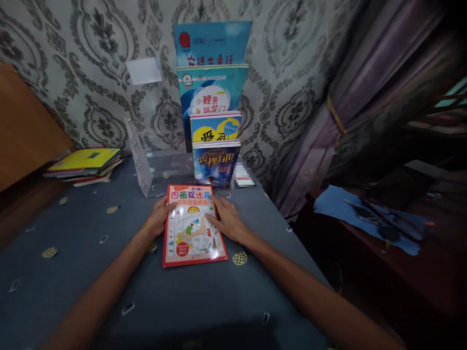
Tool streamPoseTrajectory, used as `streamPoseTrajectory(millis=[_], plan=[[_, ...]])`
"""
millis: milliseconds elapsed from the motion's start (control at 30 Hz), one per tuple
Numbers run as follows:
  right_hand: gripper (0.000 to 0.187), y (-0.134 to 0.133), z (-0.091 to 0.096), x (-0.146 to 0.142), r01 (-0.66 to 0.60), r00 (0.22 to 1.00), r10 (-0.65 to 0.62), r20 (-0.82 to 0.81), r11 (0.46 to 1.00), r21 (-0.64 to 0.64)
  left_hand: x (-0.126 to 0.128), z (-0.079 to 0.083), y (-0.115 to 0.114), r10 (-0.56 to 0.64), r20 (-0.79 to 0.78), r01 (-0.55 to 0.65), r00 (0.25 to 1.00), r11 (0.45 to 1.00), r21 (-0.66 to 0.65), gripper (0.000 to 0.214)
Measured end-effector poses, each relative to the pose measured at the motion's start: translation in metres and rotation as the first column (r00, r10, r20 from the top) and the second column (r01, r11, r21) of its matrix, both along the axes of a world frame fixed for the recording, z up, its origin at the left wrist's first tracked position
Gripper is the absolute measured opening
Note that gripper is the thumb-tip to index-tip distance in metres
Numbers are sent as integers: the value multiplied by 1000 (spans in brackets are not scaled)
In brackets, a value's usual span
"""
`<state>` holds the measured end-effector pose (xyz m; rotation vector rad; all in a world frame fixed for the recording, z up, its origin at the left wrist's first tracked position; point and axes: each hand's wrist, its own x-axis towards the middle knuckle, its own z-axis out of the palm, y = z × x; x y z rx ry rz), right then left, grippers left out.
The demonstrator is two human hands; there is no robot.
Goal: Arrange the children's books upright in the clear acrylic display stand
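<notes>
A red-bordered children's picture book (193, 233) lies face up, or nearly flat, just above or on the dark tablecloth. My left hand (160, 216) grips its left edge, thumb over the cover. On the opposite edge is my right hand (228, 218), with its thumb across the cover and its fingers along the side. Directly behind stands a clear stepped display rack (140, 160). Its right part holds upright books in tiers: a dark blue book (215, 163) in front, a yellow book (215, 127), a teal book (215, 90), and a tall blue book (213, 41) at the back.
A loose stack of books (85, 163) lies at the back left beside a brown wooden panel (29, 126). A white item (243, 176), partly blurred, sits right of the rack. Patterned wallpaper backs the table. To the right, a tied curtain (317, 141) hangs near a blue cloth (368, 218) with dark tools.
</notes>
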<state>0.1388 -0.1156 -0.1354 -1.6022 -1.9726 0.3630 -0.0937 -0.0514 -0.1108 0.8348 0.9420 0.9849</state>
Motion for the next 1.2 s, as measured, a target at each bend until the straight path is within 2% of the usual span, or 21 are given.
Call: streamPoseTrajectory(millis=[100,167,233,333,400,433,633,800,900,1033,1200], plan=[[75,6,-8,4,22,947,-26,-321,1000,-16,-1,5,-2,20,25,-20,999,1000,-15,41],[68,9,-10,6,-18,843,-39,-536,995,-101,1,7,-4,30,44,-29,999,999,-21,41],[54,10,-8,7,-131,705,-48,-708,972,-197,3,9,-8,49,58,-48,997,999,-18,43],[45,6,2,7,-311,492,-91,-866,911,-272,7,13,-14,86,78,-87,993,996,5,48],[46,2,9,6,-377,398,-121,-910,882,-282,9,17,-17,90,105,-92,990,996,21,54],[47,0,12,5,-389,377,-130,-917,877,-284,9,18,-18,85,120,-88,989,996,19,56],[52,-5,15,3,-428,396,-70,-916,868,-251,7,12,-19,46,151,-31,987,995,-99,54],[55,-5,15,5,-455,398,-25,-917,863,-221,3,8,-20,-60,145,71,988,995,-66,54],[56,-6,16,5,-438,397,-13,-918,876,-202,2,12,-20,-73,116,76,990,997,-15,52],[58,-7,19,3,-422,411,42,-911,894,-149,-1,23,-23,-49,21,47,999,994,99,51],[57,-11,38,-6,-389,481,166,-861,920,-40,-5,54,-30,-65,-28,70,998,965,251,49]])
